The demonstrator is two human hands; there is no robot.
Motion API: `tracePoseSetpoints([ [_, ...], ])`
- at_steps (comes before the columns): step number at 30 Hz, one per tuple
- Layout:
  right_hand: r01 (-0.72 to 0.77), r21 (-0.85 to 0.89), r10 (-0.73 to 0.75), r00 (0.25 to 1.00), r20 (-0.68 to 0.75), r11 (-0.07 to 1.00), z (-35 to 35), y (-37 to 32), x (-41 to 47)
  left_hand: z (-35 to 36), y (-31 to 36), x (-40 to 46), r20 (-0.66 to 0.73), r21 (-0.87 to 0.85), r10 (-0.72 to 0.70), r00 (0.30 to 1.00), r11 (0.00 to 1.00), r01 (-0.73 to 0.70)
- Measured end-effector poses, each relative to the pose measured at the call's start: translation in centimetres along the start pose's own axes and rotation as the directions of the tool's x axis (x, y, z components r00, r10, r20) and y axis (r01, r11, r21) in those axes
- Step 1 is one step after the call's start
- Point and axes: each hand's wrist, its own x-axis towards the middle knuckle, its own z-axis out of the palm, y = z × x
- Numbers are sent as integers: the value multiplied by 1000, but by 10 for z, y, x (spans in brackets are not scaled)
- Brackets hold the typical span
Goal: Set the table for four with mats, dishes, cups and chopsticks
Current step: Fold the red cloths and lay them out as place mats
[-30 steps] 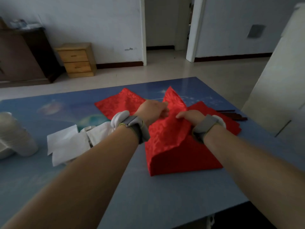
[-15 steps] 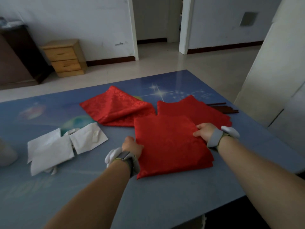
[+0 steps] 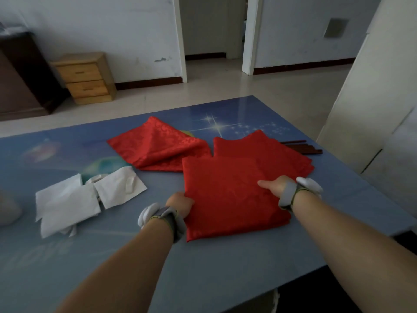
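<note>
My left hand (image 3: 180, 203) grips the left edge of the front red mat (image 3: 230, 195), fingers curled under the cloth so I see only the knuckles. My right hand (image 3: 274, 186) lies on the mat's right side, thumb stretched flat across the cloth; its fingers are tucked out of sight, so I cannot tell whether they pinch the edge or just press it. The mat lies flat on the desk (image 3: 203, 267) between my two hands.

Compared with half a second ago the hands hold nearly the same places, though the right thumb now reaches further in over the cloth. A second ago this mat was lifted and tented between my hands; now it is down and spread out.

Just beyond my right hand a second red mat (image 3: 266, 147) lies partly under the front one. Beyond my left hand a third red mat (image 3: 158, 145) sits rumpled, one corner raised. Past the second mat, dark chopsticks (image 3: 302, 147) show only at their ends. Left of my left hand lie white napkins (image 3: 67, 199), overlapping, with small white shapes on and between them that I cannot identify. At the far left edge a pale object (image 3: 6, 211) is cut off and blurred.
</note>
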Motion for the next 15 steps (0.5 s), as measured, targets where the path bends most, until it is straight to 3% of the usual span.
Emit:
tracePoseSetpoints([
  [3,8,59,-11,999,42,998,1,-3,-6,-1,-4,0,-3,-23,82,997,996,-82],
  [5,86,133,-94,994,51,987,0,-7,-8,-2,-3,-4,-3,-54,140,990,989,-140],
  [10,342,322,-303,938,-166,883,-8,-17,-12,-3,9,-4,-64,-139,333,941,931,-339],
  [13,375,317,-296,916,-270,871,-19,-22,-9,-4,17,1,-84,-203,354,931,909,-364],
  [15,324,225,-265,930,-256,919,-24,-22,-2,-6,18,6,-75,-184,318,945,927,-327],
])
